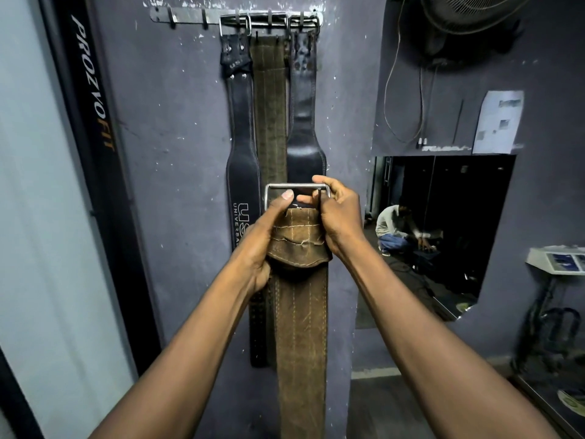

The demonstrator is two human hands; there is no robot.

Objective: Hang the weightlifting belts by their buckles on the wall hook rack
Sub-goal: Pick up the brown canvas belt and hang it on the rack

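A metal hook rack [186, 16] is fixed high on the grey wall. From its right half hang three belts by their buckles: a black belt [242, 160], a brown suede belt [270, 109] and another black belt [304, 122]. I hold a second brown suede belt [300, 327] upright in front of them, well below the rack. My left hand [264, 236] grips its folded top end, thumb on the steel buckle [278, 187]. My right hand [338, 213] holds the buckle's right side and prong. The belt's tail drops out of view.
Two hooks at the rack's left end carry nothing. A dark door frame [95, 122] with lettering stands left. Right of the wall corner are a wall fan [468, 23], cables, a paper sheet [498, 122] and an opening where a person [399, 229] crouches.
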